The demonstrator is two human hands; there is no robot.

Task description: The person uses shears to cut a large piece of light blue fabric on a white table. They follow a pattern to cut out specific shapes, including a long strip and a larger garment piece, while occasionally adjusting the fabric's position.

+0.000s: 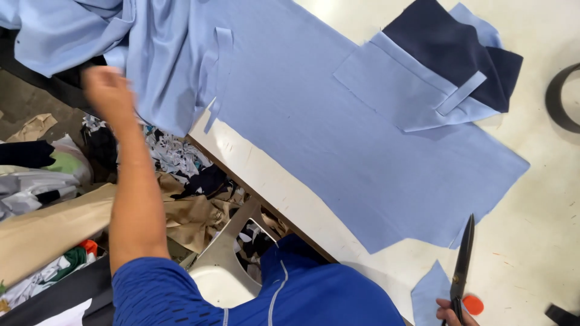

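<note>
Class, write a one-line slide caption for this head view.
Left hand grips light blue fabric at the table edge; right hand holds black scissors.

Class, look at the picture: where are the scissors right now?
In the head view, the scissors are at the lower right, held in the right hand, blades pointing up toward the blue cloth, beside a small blue scrap.

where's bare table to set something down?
Bare table right of the light blue fabric, beside the scissors in the right hand. Another patch above the navy piece. Crowded: scrap pile below the left hand.
</note>
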